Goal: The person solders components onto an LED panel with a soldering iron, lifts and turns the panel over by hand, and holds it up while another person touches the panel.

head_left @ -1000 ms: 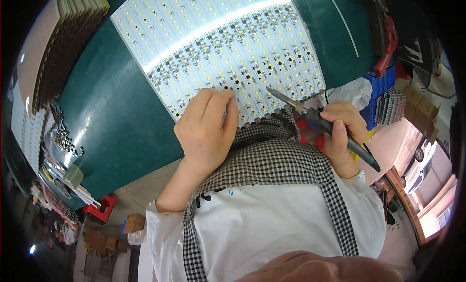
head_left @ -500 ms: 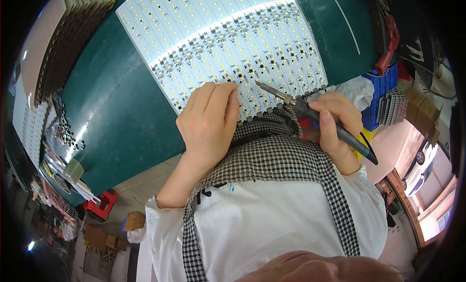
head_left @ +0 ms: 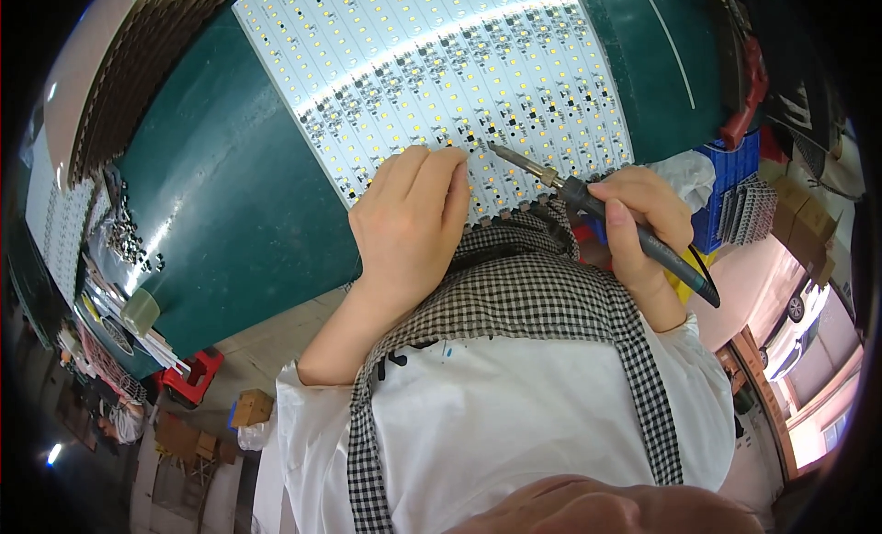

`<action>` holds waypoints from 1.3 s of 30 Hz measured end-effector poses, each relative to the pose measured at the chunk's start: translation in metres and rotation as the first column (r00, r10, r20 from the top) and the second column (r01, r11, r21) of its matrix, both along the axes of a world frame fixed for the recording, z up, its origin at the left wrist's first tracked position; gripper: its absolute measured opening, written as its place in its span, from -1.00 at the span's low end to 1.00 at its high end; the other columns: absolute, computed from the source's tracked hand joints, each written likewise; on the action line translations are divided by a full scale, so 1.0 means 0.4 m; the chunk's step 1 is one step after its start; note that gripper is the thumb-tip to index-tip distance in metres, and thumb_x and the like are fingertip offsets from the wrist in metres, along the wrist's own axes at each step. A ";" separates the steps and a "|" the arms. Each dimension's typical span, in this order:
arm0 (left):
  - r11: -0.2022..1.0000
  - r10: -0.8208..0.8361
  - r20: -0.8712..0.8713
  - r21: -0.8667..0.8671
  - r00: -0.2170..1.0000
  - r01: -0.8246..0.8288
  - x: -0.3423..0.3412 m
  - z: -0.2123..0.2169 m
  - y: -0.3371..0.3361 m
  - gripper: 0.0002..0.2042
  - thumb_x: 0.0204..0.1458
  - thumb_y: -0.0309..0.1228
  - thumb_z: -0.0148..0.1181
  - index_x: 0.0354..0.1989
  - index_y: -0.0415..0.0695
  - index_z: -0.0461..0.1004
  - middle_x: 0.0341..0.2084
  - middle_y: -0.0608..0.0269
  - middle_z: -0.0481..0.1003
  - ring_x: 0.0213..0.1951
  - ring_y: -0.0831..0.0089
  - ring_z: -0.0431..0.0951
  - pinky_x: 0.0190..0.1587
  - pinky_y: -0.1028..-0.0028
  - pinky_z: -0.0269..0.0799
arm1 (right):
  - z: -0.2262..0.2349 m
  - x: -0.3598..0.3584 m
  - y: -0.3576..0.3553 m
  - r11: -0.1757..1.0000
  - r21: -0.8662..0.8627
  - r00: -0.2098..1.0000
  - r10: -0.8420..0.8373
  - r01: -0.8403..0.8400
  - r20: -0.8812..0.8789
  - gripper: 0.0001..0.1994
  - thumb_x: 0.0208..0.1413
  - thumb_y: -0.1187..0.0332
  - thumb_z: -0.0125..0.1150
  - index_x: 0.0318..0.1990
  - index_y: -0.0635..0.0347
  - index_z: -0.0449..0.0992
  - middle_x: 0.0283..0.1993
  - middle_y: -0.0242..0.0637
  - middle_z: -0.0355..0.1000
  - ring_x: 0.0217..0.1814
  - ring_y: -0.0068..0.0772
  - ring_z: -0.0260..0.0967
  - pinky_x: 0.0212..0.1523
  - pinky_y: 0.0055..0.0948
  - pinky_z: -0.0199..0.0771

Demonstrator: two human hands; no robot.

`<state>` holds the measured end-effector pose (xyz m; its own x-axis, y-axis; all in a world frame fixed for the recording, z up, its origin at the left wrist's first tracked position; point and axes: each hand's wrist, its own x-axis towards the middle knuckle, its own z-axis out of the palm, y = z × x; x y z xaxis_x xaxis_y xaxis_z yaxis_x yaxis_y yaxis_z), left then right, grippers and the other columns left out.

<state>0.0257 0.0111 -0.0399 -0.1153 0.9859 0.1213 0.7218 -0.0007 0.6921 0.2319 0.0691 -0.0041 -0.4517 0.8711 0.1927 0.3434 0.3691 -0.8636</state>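
Observation:
A large white panel of LED strips [head_left: 432, 75] lies on the dark green table [head_left: 220, 213]. My left hand [head_left: 409, 226] rests flat on the panel's near edge, fingers together, fingertips pressing on the strips. My right hand [head_left: 643, 226] grips a soldering iron [head_left: 597, 208] with a dark handle. Its metal tip touches the panel just right of my left fingertips. A checked apron over a white shirt fills the lower part of the view.
A stack of similar panels [head_left: 119, 84] stands at the table's far left. Small parts and a tape roll [head_left: 138, 309] lie along the left edge. A blue bin [head_left: 730, 190] and stacked parts sit at the right. A red stool [head_left: 188, 373] stands below the table.
The soldering iron's tip has moved left along the panel's near edge, closer to my left fingertips. My left hand has stayed on the panel.

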 end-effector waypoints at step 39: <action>0.998 0.034 0.034 0.059 0.999 -0.036 -0.009 -0.001 -0.001 -0.86 -0.22 -0.57 0.18 -0.44 -0.12 0.41 -0.55 0.28 0.33 -0.53 0.35 0.40 -0.53 0.44 0.31 | 0.010 -0.014 0.000 0.982 0.172 0.995 0.072 -0.083 0.069 -0.83 -0.29 0.56 0.19 -0.42 0.33 0.51 -0.54 -0.18 0.41 -0.55 -0.34 0.39 -0.57 -0.51 0.35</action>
